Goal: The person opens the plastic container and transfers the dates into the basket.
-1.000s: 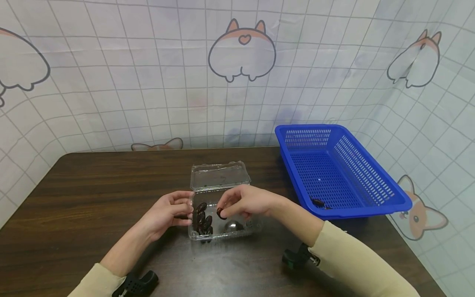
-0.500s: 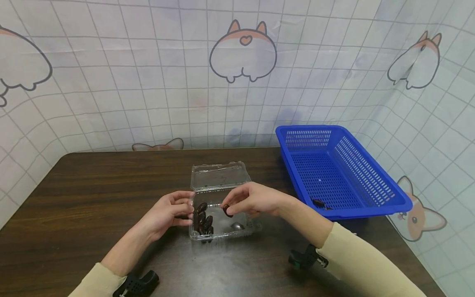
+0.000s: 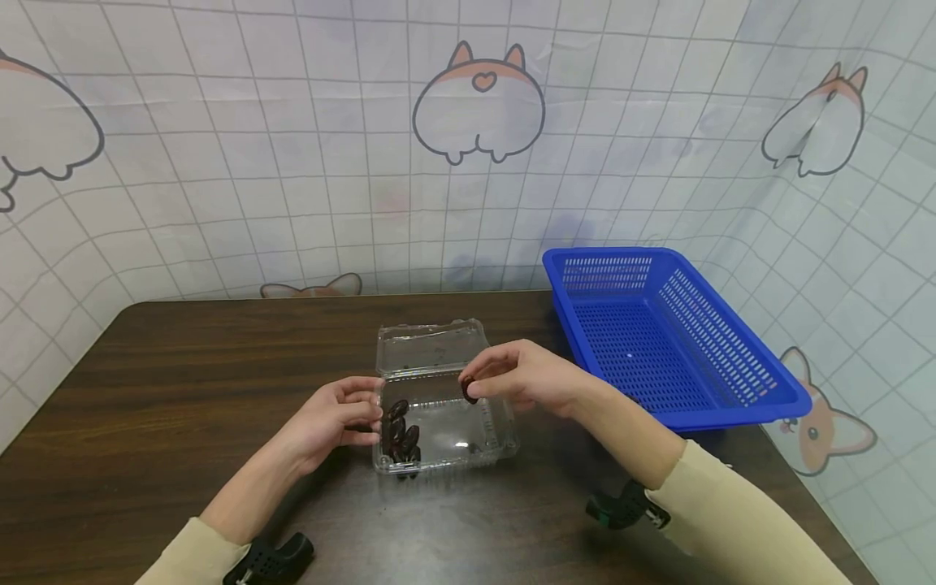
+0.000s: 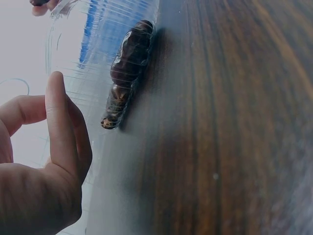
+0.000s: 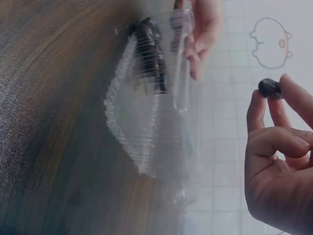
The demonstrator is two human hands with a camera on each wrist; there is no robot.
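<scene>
In the head view, a clear plastic clamshell box [image 3: 449,464] lies with its lid [image 3: 431,346] folded back. Several dark glossy dates [image 3: 398,431] are bunched at its left end. My left hand [image 3: 332,422] touches the box's left side with its fingertips, fingers extended. Above the box's right part, my right hand [image 3: 537,380] pinches one date [image 3: 469,389] between thumb and fingers, apart from the box. The right wrist view shows that pinched date [image 5: 270,88] at the fingertips. Through the clear wall, the left wrist view shows dates [image 4: 131,54] up close.
A blue perforated basket [image 3: 709,422] stands to the right, its near inside corner partly hidden by my right forearm. Brown wood-grain table [image 3: 219,341] lies around the box. Behind it hangs a white gridded sheet [image 3: 292,162] with cartoon corgis.
My right hand has lifted the pinched date up and to the right, away from the box floor. My left hand stays at the box's left side.
</scene>
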